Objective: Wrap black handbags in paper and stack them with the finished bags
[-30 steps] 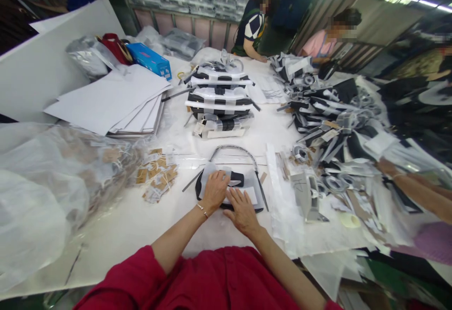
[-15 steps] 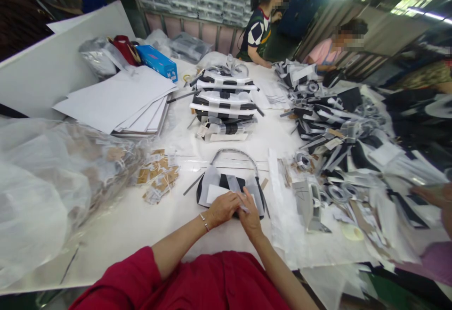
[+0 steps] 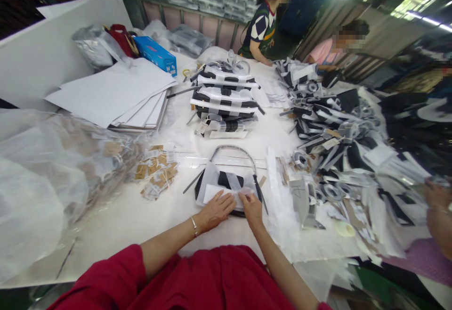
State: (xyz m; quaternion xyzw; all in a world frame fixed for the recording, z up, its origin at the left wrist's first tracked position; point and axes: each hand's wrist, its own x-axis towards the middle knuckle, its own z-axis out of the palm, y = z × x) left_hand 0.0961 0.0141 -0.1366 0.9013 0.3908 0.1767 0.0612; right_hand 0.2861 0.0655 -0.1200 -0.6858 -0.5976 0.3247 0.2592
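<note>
A black handbag (image 3: 231, 179) lies in front of me, its wrapped handle (image 3: 236, 148) arching away on the table. Over its front are a translucent wrapping sheet (image 3: 212, 178) and a white paper piece (image 3: 212, 192). My left hand (image 3: 216, 210) rests flat on the lower front of the bag, fingers stretched over the white paper. Beside it, my right hand (image 3: 252, 207) has thumb and fingers pinched together at the translucent sheet; the exact grip is partly hidden. A dark strap end (image 3: 192, 183) sticks out at the bag's left.
Several wrapped bags (image 3: 226, 100) stand in a row beyond. On the left are brown tags (image 3: 155, 168), plastic bags (image 3: 38, 178), white sheets (image 3: 116, 93) and a blue box (image 3: 155, 55). A tape dispenser (image 3: 304, 204) and heaped bags (image 3: 339, 126) lie right. Co-workers (image 3: 259, 32) stand around.
My left hand has spread out from a pinch beside the right hand and moved left, now lying flat. My right hand has shifted slightly and its fingers have curled in.
</note>
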